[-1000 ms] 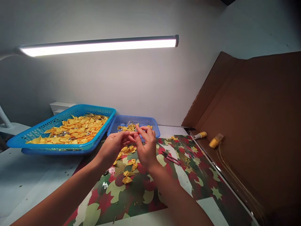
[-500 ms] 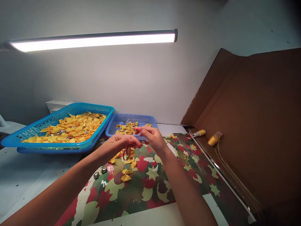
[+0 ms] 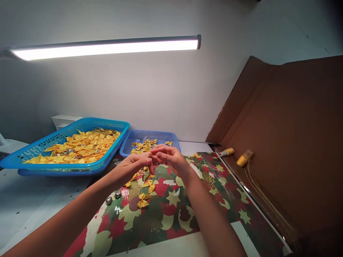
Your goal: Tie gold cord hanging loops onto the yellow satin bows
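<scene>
My left hand (image 3: 136,162) is closed over the middle of the table, with a thin pale-yellow cord (image 3: 148,155) looped round its fingers. The fingers of my right hand (image 3: 173,157) are pressed together against that cord and the left fingertips; the exact pinch point is hidden. A dark gold loop (image 3: 145,175) shows just beneath the left fingers. Below the hands, yellow satin ribbon bows (image 3: 143,200) lie on the patterned sheet (image 3: 166,207). Two silvery beads (image 3: 109,200) rest left of the bows.
A turquoise basket (image 3: 66,166) piled with yellow bows stands left. Behind my hands is a smaller blue basket (image 3: 166,135) with more bows. Two yellow thread spools (image 3: 227,152) lie near a brown cardboard panel (image 3: 284,135) at right. A lit tube lamp (image 3: 107,47) hangs above.
My hands came apart with the cord stretched between them, then closed together again. My right forearm has shifted right, and the red thread snips seen earlier are now hidden. The view turned slightly.
</scene>
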`<state>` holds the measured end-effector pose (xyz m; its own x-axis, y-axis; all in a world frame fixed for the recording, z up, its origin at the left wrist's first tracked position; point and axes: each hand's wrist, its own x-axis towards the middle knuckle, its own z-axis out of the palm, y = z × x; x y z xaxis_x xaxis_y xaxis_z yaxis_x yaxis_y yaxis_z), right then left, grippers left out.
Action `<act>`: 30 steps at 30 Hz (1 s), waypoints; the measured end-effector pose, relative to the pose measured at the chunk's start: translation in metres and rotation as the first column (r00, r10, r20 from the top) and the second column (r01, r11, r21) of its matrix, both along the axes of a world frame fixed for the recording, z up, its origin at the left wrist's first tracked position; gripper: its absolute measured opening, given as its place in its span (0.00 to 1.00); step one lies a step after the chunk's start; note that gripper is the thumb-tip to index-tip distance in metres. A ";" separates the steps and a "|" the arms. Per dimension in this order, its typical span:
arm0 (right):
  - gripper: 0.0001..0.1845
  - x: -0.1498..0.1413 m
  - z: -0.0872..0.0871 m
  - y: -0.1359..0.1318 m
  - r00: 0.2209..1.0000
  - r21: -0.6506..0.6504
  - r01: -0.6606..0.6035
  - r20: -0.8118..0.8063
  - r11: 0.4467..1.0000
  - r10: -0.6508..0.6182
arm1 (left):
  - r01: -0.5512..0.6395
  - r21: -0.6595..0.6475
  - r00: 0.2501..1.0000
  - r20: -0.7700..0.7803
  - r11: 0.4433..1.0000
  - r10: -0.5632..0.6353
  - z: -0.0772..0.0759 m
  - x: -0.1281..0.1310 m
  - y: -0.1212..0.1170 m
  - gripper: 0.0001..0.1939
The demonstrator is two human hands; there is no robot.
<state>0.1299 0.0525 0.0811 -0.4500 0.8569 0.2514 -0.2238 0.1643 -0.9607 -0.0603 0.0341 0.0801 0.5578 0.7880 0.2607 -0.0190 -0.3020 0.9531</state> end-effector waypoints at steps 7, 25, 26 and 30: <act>0.13 -0.010 0.001 -0.006 1.000 -0.009 -0.009 -0.003 1.000 0.009 | -0.022 0.145 0.988 -0.147 0.989 0.044 0.005 0.004 -0.004 0.26; 0.10 0.056 0.049 -0.024 0.863 0.281 0.048 0.472 0.959 -0.181 | 0.110 -0.338 0.879 0.472 0.935 0.067 -0.009 0.021 -0.009 0.19; 0.10 0.057 0.049 -0.023 0.857 0.284 0.047 0.480 0.958 -0.185 | 0.092 -0.379 0.875 0.472 0.921 0.107 -0.008 0.020 -0.010 0.17; 0.11 0.059 0.047 -0.022 0.884 0.270 0.073 0.428 0.960 -0.188 | 0.005 -0.523 0.911 0.353 0.852 0.212 -0.007 0.019 -0.008 0.13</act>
<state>0.1884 0.0307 0.1280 -0.4510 0.8553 0.2551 0.2579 0.3985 -0.8802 -0.0416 0.0265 0.0734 0.4048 0.9143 -0.0133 -0.4108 0.1948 0.8907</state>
